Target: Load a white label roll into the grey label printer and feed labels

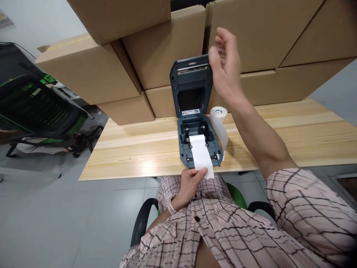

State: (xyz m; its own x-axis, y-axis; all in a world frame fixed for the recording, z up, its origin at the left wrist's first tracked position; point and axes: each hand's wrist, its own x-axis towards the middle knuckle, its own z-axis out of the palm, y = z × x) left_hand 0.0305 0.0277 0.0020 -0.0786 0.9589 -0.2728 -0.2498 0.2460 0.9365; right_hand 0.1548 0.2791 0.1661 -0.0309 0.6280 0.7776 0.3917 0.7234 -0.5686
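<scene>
A dark grey label printer (182, 149) stands on the wooden table with its lid (174, 87) raised. A small white label roll (197, 139) sits in its bay. From it a paper strip (201, 156) runs forward over the printer's front edge. My left hand (191, 184) pinches the strip's loose end, thumb on top and fingers underneath. My right hand (227, 65) is at the lid's upper right corner, slightly blurred, with fingers loosely bent and thumb apart. Nothing shows in its grasp; whether it touches the lid I cannot tell.
A larger label roll (219, 111) stands right of the printer, its tail hanging forward along the printer's side. Stacked cardboard boxes (173, 48) line the back of the table (134, 149). An office chair (36, 108) and part of a seated person (41, 147) are at the left.
</scene>
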